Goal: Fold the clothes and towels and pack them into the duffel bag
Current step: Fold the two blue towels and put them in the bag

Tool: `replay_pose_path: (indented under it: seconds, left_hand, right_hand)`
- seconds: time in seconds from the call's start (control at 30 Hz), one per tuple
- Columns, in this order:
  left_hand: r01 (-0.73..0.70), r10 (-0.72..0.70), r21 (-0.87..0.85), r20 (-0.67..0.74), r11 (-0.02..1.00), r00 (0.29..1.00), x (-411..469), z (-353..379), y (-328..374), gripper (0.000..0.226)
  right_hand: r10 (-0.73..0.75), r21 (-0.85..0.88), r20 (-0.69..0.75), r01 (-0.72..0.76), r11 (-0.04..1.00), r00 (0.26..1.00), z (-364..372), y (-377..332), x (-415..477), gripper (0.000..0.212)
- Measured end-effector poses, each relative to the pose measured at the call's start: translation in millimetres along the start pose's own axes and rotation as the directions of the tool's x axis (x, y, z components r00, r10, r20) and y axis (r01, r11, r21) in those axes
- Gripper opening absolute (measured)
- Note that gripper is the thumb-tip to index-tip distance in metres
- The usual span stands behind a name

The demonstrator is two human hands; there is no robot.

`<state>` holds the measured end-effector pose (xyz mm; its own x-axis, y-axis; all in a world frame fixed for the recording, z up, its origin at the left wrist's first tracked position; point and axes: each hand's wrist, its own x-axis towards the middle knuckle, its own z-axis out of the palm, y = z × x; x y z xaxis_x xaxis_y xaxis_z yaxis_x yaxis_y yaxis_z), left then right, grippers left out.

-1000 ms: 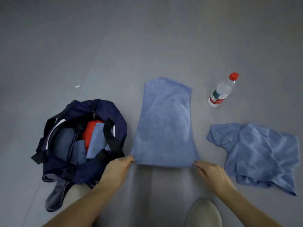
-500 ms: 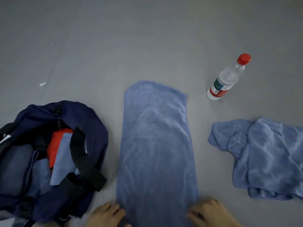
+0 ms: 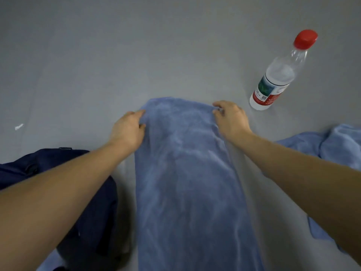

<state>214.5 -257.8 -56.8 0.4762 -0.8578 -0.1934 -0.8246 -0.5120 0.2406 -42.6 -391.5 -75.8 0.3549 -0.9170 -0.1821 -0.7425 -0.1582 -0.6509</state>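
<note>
A long blue terry towel [image 3: 187, 182] lies flat on the grey floor [image 3: 97, 65] as a narrow strip running straight away from the person, and both arms are stretched out to its far end. The left hand [image 3: 128, 132] sits at the far left corner with thumb and forefinger closed on the edge of the cloth. The right hand [image 3: 231, 121] is at the far right corner, fingers curled over the hem and seemingly gripping it, though the fingertips are partly tucked out of sight. To my eye this is the step of folding the strip in half along its length, with the far end taken up to be brought toward the near end. That move calls for lifting both corners together and evenly so the edges meet square, then smoothing the fold. The dark navy fabric duffel bag [image 3: 91, 212] lies on the floor just beside the towel's left edge, largely under the left forearm, so I cannot see its opening. A second, crumpled light blue towel [image 3: 338, 141] lies on the floor to the right, not yet folded. A clear plastic water bottle with a red cap [image 3: 277, 79] stands near the right hand, close enough to be knocked when the cloth lifts.
</note>
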Motion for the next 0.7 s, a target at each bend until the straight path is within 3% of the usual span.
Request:
replay_pose_path:
  seconds: [0.1,0.17,0.23,0.4,0.57,0.7]
  left_hand:
    - [0.279,-0.289,-0.164,-0.04,0.946,0.956,31,2,-8,0.044]
    - [0.496,-0.51,-0.34,0.053,0.799,0.858,42,9,-21,0.053]
    - [0.598,-0.593,-0.478,0.182,0.644,0.784,43,21,-27,0.061]
    - [0.557,-0.508,-0.665,0.297,0.497,0.808,59,28,-17,0.032]
    - [0.442,-0.468,-0.859,0.29,0.257,0.835,75,16,-9,0.031]
    - [0.364,-0.441,-0.882,0.211,0.299,0.872,79,3,-14,0.026]
  right_hand:
    - [0.192,0.074,-0.024,-0.19,0.979,0.981,1,6,16,0.037]
    - [0.297,0.133,0.028,-0.298,0.945,0.954,2,9,23,0.04]
    - [0.307,0.171,0.06,-0.313,0.934,0.95,4,10,32,0.04]
    - [0.22,0.406,0.135,-0.257,0.877,0.966,9,-4,49,0.028]
    - [0.189,0.73,0.306,-0.358,0.582,0.933,4,-15,59,0.026]
    - [0.187,0.781,0.288,-0.343,0.521,0.939,-8,-20,72,0.023]
